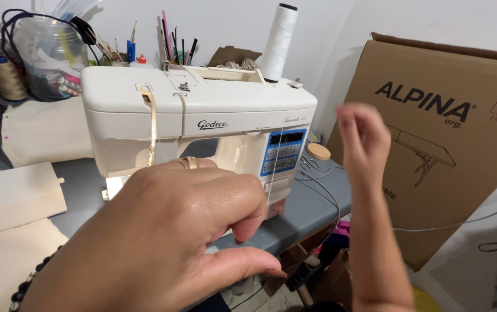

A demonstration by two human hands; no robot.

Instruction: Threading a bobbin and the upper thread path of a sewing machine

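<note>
Left hand (161,237) and right hand (364,138) draw white thread (275,167).

This was a home sewing corner. A cream sewing machine (196,115) stood on a grey table (312,202), a white thread cone (279,40) at 12 o'clock. Cut cloth pieces (11,196) lay at 9 o'clock, a cardboard box (451,144) at 3 o'clock.

Your sewing machine (196,115) sits mid-counter (312,202), thread cone (278,40) on top, jar (49,55) behind its left end, cardboard box (445,144) beyond the counter's right edge.
</note>
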